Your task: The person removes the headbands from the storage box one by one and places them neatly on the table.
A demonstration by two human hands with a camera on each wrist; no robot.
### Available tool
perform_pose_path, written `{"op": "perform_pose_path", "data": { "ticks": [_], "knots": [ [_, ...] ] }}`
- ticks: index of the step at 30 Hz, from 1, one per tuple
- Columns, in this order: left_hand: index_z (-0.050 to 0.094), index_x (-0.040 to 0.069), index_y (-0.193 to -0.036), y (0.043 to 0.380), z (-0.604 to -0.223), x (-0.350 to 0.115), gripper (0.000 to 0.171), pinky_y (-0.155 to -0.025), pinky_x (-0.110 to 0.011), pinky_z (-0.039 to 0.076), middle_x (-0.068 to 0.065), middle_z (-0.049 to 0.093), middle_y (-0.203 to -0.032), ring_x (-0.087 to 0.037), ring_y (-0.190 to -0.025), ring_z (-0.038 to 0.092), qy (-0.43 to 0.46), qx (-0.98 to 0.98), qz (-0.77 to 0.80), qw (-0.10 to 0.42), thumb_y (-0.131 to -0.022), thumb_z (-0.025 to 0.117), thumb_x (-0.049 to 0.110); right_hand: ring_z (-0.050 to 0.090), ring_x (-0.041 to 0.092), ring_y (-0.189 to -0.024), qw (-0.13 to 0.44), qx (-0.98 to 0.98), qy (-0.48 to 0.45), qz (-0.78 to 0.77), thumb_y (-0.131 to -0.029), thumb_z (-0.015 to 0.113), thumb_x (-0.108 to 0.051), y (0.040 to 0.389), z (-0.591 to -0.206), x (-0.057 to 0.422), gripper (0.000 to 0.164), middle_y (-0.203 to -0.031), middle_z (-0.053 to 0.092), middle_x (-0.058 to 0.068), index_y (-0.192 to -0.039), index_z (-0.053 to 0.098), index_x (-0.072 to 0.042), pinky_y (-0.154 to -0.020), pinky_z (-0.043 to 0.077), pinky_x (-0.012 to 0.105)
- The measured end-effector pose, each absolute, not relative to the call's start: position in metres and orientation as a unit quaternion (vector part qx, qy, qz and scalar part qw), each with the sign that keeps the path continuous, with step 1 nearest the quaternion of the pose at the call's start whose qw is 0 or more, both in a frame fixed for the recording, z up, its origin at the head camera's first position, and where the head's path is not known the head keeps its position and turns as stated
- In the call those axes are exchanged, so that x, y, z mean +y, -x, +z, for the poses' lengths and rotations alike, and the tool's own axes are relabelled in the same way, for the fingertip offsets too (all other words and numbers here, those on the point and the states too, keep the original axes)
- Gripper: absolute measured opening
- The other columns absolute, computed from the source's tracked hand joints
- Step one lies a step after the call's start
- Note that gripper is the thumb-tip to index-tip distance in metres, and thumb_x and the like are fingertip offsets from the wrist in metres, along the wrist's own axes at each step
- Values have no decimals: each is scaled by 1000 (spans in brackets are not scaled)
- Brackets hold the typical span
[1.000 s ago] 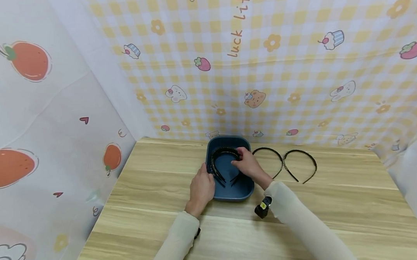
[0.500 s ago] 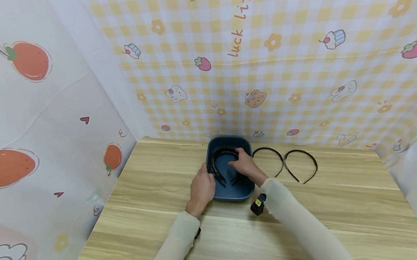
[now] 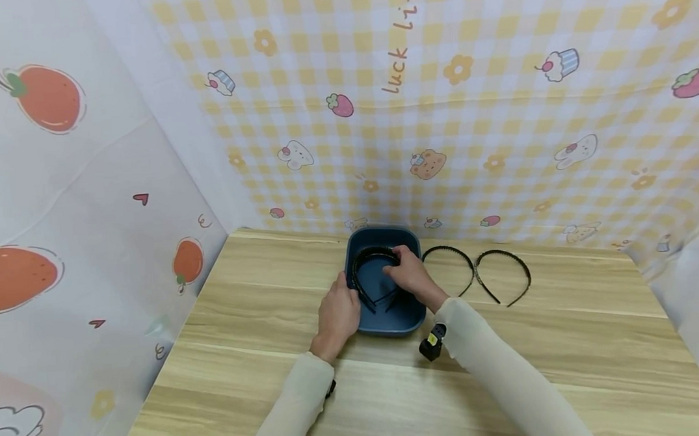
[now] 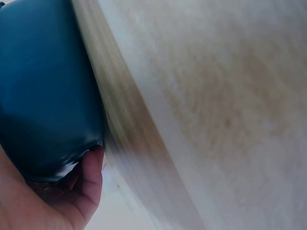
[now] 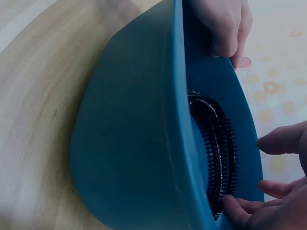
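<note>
A dark blue plastic bin (image 3: 389,323) stands at the back of the table. Inside lie several black toothed headbands (image 3: 358,289), nested together with their ends toward the front. My left hand (image 3: 339,313) grips the bin's left rim; in the left wrist view its fingers (image 4: 93,175) curl at the bin's edge. My right hand (image 3: 413,274) reaches in over the bin's right side. In the right wrist view its fingers are spread apart, one fingertip (image 5: 230,203) against the headbands. The headbands' right side is partly hidden under this hand.
Two more black headbands lie on the table right of the bin, one close beside it (image 3: 465,255) and one farther right (image 3: 527,272). A yellow checked cloth (image 3: 498,127) hangs behind the wooden table (image 3: 595,337). A white printed sheet (image 3: 113,163) hangs at the left.
My right hand has shifted slightly left inside the bin, and its wrist has moved left. The nested headbands have slid slightly left. My left hand stays at the rim.
</note>
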State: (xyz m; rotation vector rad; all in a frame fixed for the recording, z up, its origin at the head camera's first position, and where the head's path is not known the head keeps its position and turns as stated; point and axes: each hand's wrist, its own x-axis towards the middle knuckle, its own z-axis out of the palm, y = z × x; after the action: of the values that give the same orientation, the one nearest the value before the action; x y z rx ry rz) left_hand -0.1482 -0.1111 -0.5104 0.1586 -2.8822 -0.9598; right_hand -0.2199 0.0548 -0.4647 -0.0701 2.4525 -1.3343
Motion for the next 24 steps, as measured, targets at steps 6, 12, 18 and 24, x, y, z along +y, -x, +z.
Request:
{"op": "perform_pose_path", "data": {
  "ticks": [6, 12, 18, 24],
  "knots": [
    [40, -6, -146, 147, -509, -111, 49, -58, -37, 51, -22, 62, -125, -21, -66, 60, -50, -947, -312, 50, -103, 44, 16, 51, 37, -126, 159, 858, 25, -488, -97, 58, -12, 219, -466, 58, 52, -147, 43, 24, -145, 42, 0, -103, 44, 51],
    [41, -6, -146, 148, -510, -111, 48, -52, -32, 46, -21, 64, -119, -18, -59, 55, -47, -947, -313, 57, -103, 44, 14, 54, 34, -122, 145, 860, 26, -489, -96, 58, -9, 220, -466, 60, 48, -143, 49, 23, -142, 47, -1, -101, 45, 48],
    [40, -6, -146, 148, -511, -112, 48, -49, -30, 43, -20, 64, -117, -15, -57, 52, -48, -946, -315, 53, -103, 43, 14, 55, 32, -117, 122, 859, 28, -497, -95, 60, -3, 219, -466, 60, 46, -139, 53, 22, -139, 52, 0, -99, 47, 47],
    [39, -7, -147, 147, -510, -112, 49, -50, -30, 44, -21, 63, -122, -15, -58, 53, -46, -946, -318, 51, -104, 42, 15, 52, 32, -121, 98, 858, 41, -502, -94, 61, -2, 217, -471, 60, 45, -138, 55, 19, -139, 55, -4, -98, 46, 48]
  ]
}}
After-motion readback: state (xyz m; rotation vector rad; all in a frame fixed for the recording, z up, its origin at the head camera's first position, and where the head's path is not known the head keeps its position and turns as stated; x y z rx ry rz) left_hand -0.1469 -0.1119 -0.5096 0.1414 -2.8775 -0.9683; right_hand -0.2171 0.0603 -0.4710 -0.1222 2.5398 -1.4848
